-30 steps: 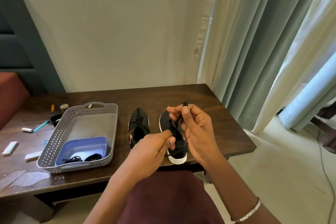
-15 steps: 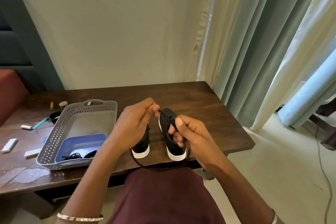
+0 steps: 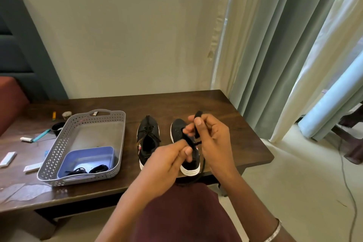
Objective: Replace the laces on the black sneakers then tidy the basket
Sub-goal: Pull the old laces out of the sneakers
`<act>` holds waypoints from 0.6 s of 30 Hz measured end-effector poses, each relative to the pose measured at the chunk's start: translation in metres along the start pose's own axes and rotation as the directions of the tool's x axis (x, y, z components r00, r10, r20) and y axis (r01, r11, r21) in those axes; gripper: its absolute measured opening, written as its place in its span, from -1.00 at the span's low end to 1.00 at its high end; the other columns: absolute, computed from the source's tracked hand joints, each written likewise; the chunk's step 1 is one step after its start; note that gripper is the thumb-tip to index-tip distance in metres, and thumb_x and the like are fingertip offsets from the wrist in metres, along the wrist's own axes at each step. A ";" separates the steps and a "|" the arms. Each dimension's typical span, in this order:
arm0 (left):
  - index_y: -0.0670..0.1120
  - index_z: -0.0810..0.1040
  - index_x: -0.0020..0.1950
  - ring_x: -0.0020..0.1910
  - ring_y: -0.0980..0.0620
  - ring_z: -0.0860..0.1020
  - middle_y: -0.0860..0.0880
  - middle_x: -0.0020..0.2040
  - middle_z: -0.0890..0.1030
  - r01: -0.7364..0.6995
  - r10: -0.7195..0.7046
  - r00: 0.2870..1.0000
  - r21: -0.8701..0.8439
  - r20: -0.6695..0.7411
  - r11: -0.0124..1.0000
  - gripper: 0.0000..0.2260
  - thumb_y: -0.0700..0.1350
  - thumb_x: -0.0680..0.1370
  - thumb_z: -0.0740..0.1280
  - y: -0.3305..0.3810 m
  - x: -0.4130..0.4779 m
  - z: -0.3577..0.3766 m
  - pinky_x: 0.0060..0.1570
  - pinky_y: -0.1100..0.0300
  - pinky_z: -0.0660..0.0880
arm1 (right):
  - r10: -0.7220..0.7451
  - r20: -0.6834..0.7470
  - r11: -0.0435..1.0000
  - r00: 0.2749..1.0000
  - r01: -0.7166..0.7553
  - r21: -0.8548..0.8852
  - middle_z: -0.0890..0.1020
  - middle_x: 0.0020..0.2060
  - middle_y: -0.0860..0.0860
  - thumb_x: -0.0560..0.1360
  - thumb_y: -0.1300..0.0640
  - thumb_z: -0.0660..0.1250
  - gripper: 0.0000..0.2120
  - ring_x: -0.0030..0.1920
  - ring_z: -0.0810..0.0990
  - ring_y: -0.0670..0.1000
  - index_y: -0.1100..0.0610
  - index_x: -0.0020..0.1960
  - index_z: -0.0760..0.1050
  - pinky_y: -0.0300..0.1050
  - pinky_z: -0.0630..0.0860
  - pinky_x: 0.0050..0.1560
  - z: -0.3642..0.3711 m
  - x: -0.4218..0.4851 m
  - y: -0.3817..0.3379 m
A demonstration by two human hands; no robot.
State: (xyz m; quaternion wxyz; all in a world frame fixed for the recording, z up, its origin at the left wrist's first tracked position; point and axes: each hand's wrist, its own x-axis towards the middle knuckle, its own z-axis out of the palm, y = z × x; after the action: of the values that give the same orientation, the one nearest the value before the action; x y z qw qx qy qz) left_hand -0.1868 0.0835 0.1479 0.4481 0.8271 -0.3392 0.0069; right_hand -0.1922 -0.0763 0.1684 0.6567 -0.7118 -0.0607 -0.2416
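Observation:
Two black sneakers with white soles stand side by side near the table's front edge. The left sneaker (image 3: 147,139) is laced. Both hands work over the right sneaker (image 3: 179,128), which they partly hide. My right hand (image 3: 213,139) pinches a folded bundle of black lace (image 3: 198,116) between thumb and fingers. My left hand (image 3: 169,161) pinches the same lace lower down. A loop of it hangs past the table edge toward my lap. A grey perforated basket (image 3: 59,149) sits to the left and holds a blue box (image 3: 110,153) with black laces (image 3: 88,170) inside.
Small items lie on the wooden table (image 3: 225,120) left of the basket: a teal pen (image 3: 41,135), white sticks, a black cup (image 3: 57,128), a yellow piece. Curtains hang at the right, and a cable runs along the floor.
My left hand dropped from above the left sneaker to below my right hand, uncovering that shoe. My right hand rose with the bundled lace end.

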 end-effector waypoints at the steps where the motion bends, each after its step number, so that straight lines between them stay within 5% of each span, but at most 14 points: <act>1: 0.10 0.46 -0.14 -0.28 0.12 0.52 0.15 -0.25 0.55 -0.002 0.003 1.000 0.036 -0.023 0.999 -0.67 0.23 0.65 0.05 0.002 0.001 -0.009 -0.26 0.11 0.48 | -0.032 0.070 0.993 0.997 0.039 -0.110 0.69 -0.21 0.03 0.65 0.17 0.24 -0.82 -0.08 0.70 0.02 0.21 0.00 0.59 -0.01 0.63 0.01 -0.003 -0.003 0.004; 6: 0.12 0.39 -0.18 -0.24 0.14 0.51 0.16 -0.28 0.53 -0.034 0.070 0.992 0.313 -0.105 0.949 -0.72 0.16 0.66 0.05 0.002 0.009 -0.045 -0.27 0.13 0.46 | 0.049 0.352 0.962 0.935 0.051 -0.267 0.68 -0.24 0.00 0.67 0.15 0.21 -0.79 -0.18 0.68 -0.04 0.23 -0.04 0.55 -0.11 0.60 -0.11 -0.009 -0.020 0.009; 9: 0.10 0.38 -0.19 -0.21 0.16 0.48 0.15 -0.29 0.50 -0.034 0.095 0.987 0.412 -0.130 0.911 -0.68 0.21 0.64 0.02 0.004 0.014 -0.057 -0.30 0.23 0.39 | 0.047 0.390 0.977 0.919 0.040 -0.211 0.69 -0.20 0.03 0.67 0.13 0.19 -0.78 -0.12 0.69 0.04 0.22 0.00 0.54 0.01 0.61 -0.05 -0.009 -0.025 0.004; 12: 0.11 0.38 -0.19 -0.22 0.15 0.48 0.16 -0.28 0.49 -0.056 0.134 0.979 0.436 -0.151 0.898 -0.65 0.24 0.65 0.00 0.005 0.017 -0.062 -0.32 0.23 0.39 | 0.071 0.417 0.990 0.906 -0.013 -0.139 0.68 -0.16 0.13 0.66 0.19 0.21 -0.83 -0.08 0.71 0.05 0.26 -0.02 0.51 -0.11 0.61 -0.03 -0.005 -0.027 -0.004; 18: 0.11 0.48 -0.13 -0.22 0.15 0.50 0.16 -0.23 0.52 -0.072 0.182 0.966 0.488 -0.183 0.870 -0.64 0.28 0.60 0.04 0.007 0.020 -0.063 -0.32 0.22 0.43 | 0.054 0.445 0.955 0.894 0.083 -0.283 0.70 -0.05 0.06 0.66 0.19 0.22 -0.81 -0.01 0.70 -0.12 0.27 -0.08 0.48 -0.08 0.65 0.01 0.010 -0.029 -0.007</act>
State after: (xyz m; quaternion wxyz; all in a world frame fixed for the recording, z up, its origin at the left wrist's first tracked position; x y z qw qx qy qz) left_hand -0.1568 0.1165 0.1968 0.2644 0.8815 -0.3285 0.2126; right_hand -0.2180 -0.0595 0.1622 0.5096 -0.8375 -0.1790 -0.0824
